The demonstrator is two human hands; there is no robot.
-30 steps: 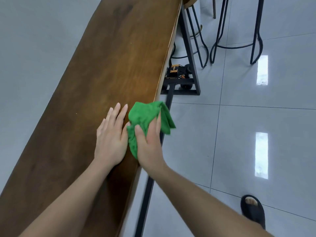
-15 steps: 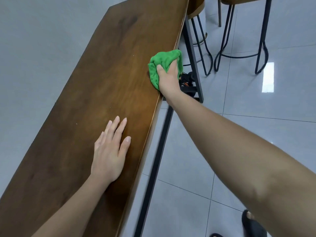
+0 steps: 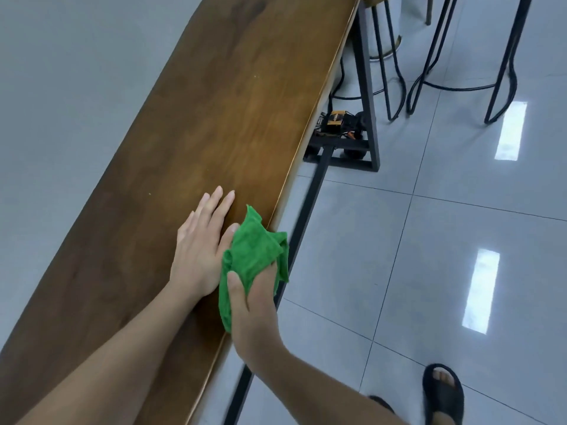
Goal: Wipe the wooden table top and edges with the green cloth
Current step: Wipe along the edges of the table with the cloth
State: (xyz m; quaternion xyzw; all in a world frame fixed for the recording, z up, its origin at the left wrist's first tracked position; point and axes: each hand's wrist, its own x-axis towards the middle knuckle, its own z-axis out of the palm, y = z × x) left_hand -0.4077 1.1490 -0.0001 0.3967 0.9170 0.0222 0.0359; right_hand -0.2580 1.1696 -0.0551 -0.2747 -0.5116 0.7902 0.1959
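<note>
head view: the right hand [image 3: 254, 311] grips the green cloth [image 3: 254, 259] in a bunch, with the thumb laid over the top and the other fingers hidden beneath it. the cloth sits right on the long edge [image 3: 294, 167] of the wooden table [image 3: 214, 118], at about 6 o'clock from the frame centre. the left hand [image 3: 199, 250] lies flat on the top, fingers straight and close together, holding nothing. it is at 9 o'clock of the cloth, with its thumb right against it.

likely slips from here, as i judge them:

- the cloth is wadded, so only a small patch meets the wood, and a pass along the edge may leave streaks or miss the lower lip.
- a loose flap hangs off the table at 3 o'clock of the wad, above the black frame rail [image 3: 310, 204]. on a fast stroke it could catch or pull out of the grip.
- the flat palm blocks any sweep toward 9 o'clock and may leave prints on the wood it leans on.
- a pale speck [image 3: 254, 76] toward 12 o'clock on the top is easy to skip if only the edge gets wiped.
- crumbs pushed off would drop toward the small yellow vehicle [image 3: 337, 119] at 1 o'clock, under the table.
- the floor tiles [image 3: 460, 240] look glossy, so a long reach in the black slipper [image 3: 443, 391] risks a slide.
</note>
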